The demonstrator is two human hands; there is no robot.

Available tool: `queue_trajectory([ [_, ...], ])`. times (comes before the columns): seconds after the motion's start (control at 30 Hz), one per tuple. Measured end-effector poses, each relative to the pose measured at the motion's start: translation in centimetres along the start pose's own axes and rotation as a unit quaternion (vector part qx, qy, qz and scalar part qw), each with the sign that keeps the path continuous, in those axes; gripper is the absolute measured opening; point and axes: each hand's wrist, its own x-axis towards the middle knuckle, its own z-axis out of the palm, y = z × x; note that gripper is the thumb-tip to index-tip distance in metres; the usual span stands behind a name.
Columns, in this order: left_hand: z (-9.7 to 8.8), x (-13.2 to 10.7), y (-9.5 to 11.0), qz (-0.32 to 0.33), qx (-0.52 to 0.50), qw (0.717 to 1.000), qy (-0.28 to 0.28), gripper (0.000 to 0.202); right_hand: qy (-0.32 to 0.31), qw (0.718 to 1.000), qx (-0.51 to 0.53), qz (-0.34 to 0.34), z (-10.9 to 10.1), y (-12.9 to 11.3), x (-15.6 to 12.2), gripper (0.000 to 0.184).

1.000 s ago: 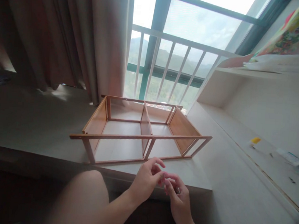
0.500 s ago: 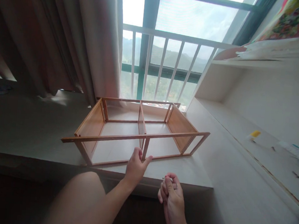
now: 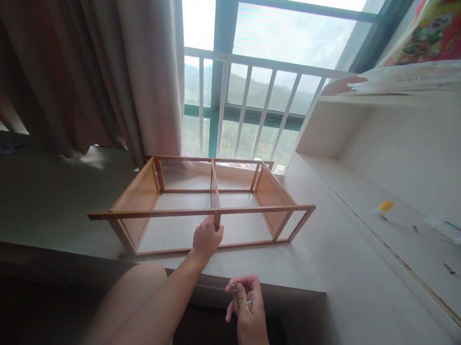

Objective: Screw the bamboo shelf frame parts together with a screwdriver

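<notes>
A light wooden shelf frame [image 3: 149,192] lies on its side on the pale desk [image 3: 295,262] in front of the window. My left hand [image 3: 206,239] is closed around the short upright post under the middle of the frame's front rail. My right hand [image 3: 244,301] hovers lower, near the desk's front edge, its fingers pinched on a small thin metal piece, perhaps a screw.
A curtain [image 3: 143,64] hangs at the left of the window with white railing [image 3: 259,63]. On the white side shelf [image 3: 408,245] at the right lie a small yellow item [image 3: 385,206], a tube [image 3: 447,230] and tiny dark bits. Papers [image 3: 417,75] are stacked on the upper ledge.
My left hand left my right hand, reached forward and took hold of the frame's middle post. My right hand dropped lower, still pinching the small piece. The view shifted slightly.
</notes>
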Motion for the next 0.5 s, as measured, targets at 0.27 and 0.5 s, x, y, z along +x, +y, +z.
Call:
queue_trajectory([
  [0.27,-0.2,-1.5,-0.1,-0.007,0.017,0.999,-0.031,0.016,-0.004,0.999,-0.046,0.021,-0.6,-0.3,0.1,0.032],
  [0.5,1.6,-2.9,-0.3,-0.016,-0.024,0.999,0.028,0.026,-0.025,0.993,-0.118,-0.009,-0.3,-3.1,1.2,0.034],
])
